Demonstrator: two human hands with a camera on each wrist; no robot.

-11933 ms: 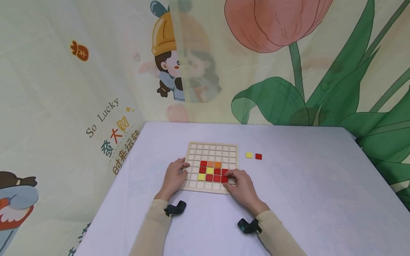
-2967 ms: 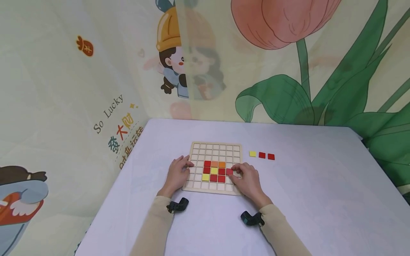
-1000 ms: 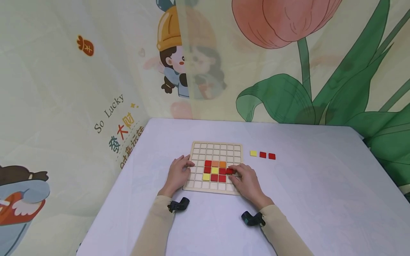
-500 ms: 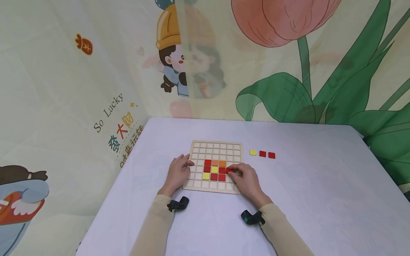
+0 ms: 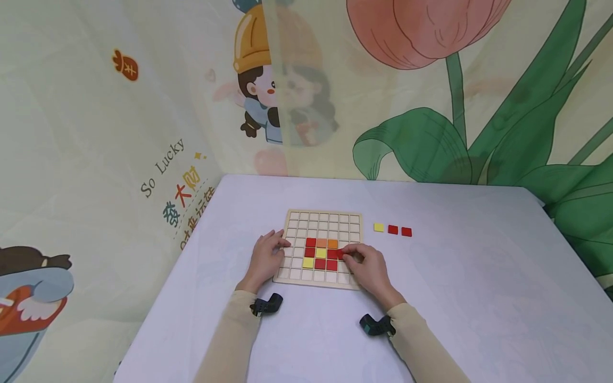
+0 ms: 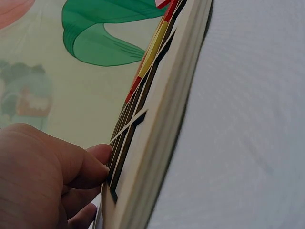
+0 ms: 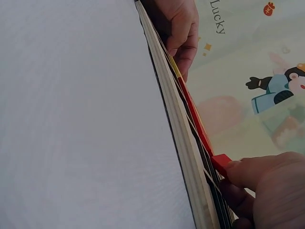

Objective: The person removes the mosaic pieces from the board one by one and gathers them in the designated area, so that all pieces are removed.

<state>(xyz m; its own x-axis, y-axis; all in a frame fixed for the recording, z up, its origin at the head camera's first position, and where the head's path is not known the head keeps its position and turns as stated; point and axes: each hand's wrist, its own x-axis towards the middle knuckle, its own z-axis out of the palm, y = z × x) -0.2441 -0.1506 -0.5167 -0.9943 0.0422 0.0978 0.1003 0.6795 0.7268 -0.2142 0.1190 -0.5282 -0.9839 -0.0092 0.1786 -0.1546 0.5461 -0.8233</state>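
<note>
A light wooden grid board (image 5: 323, 217) lies on the table, with red, yellow and orange square tiles in some cells. My right hand (image 5: 370, 268) pinches a red tile (image 5: 340, 255) between thumb and finger at the right end of the middle tile row. In the right wrist view this red tile (image 7: 221, 163) sits tilted above the board, against the tiles beside it. Across the board, my left hand (image 5: 264, 259) rests at its left edge. The left wrist view has the left hand's fingertips (image 6: 101, 174) touching the board's rim (image 6: 157, 138).
To the right of the board, a loose yellow tile (image 5: 379, 227) and two loose red tiles, one nearer (image 5: 392, 230) and one farther right, lie in a row. A white cloth covers the table (image 5: 479, 276). Printed curtains (image 5: 306, 159) stand behind it.
A red tile from the board's lower tile row has joined the loose row since the oldest frame. Lately the right hand's red tile has tipped up and shifted slightly left. The left hand stays put.
</note>
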